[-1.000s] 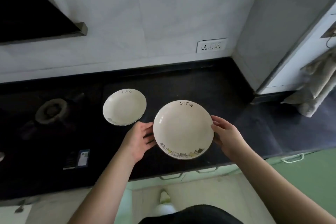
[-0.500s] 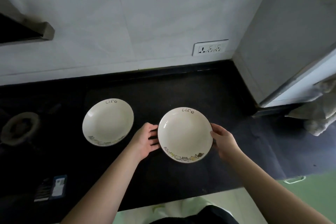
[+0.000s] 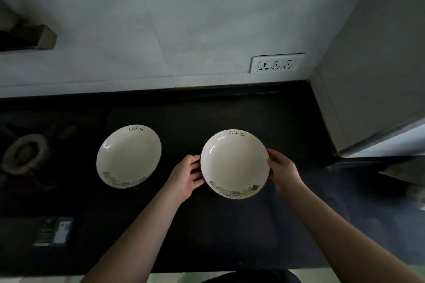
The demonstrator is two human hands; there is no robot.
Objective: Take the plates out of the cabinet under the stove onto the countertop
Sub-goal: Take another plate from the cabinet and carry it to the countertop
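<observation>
Two cream plates marked "life" with a picture band on the near rim are over the black countertop (image 3: 230, 232). The left plate (image 3: 128, 156) lies flat by itself. The right plate (image 3: 234, 163) is held at both sides: my left hand (image 3: 186, 177) has its fingers at the left rim, and my right hand (image 3: 281, 170) grips the right rim. Whether this plate rests on the counter or hovers just over it I cannot tell. The cabinet under the stove is out of view.
A gas burner (image 3: 25, 156) sits at the far left of the stove top, with a small label (image 3: 55, 232) near its front edge. A wall socket (image 3: 277, 63) is on the white tiles behind. A grey wall (image 3: 368, 76) closes the right side.
The held plate moved away from me and down toward the counter, right of the first plate. Both hands stayed on its rim. The camera leaned further over the counter.
</observation>
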